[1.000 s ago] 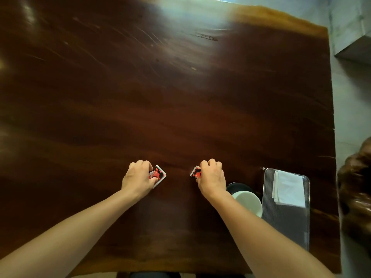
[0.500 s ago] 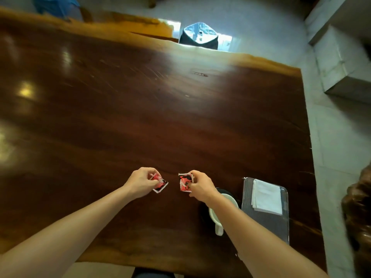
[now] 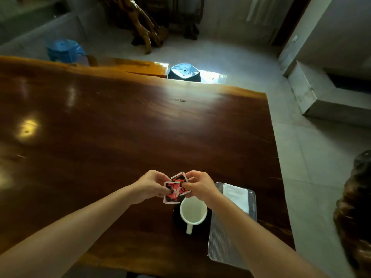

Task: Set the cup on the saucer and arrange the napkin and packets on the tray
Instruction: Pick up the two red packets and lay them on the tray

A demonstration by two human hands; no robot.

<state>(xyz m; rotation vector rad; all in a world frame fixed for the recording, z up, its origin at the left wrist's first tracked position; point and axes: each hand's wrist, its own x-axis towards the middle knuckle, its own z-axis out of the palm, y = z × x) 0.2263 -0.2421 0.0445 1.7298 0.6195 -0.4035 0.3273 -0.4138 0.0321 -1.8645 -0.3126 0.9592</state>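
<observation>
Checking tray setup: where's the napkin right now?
In the head view, the white napkin lies on the far end of the tray, at the table's near right, just right of the cup.

Dark wooden table (image 3: 120, 127), tiled floor (image 3: 311, 167), blue stool (image 3: 64, 50)

Left hand (image 3: 149, 186) and right hand (image 3: 200, 185) meet, fingers (image 3: 185, 185) pinched shut.

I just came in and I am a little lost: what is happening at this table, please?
A person holds two red packets together above the wooden table, the left hand and right hand each pinching them. The white cup stands on a dark saucer just below the hands. Beside it, the tray carries a folded white napkin. The packets are not yet on the tray.
</observation>
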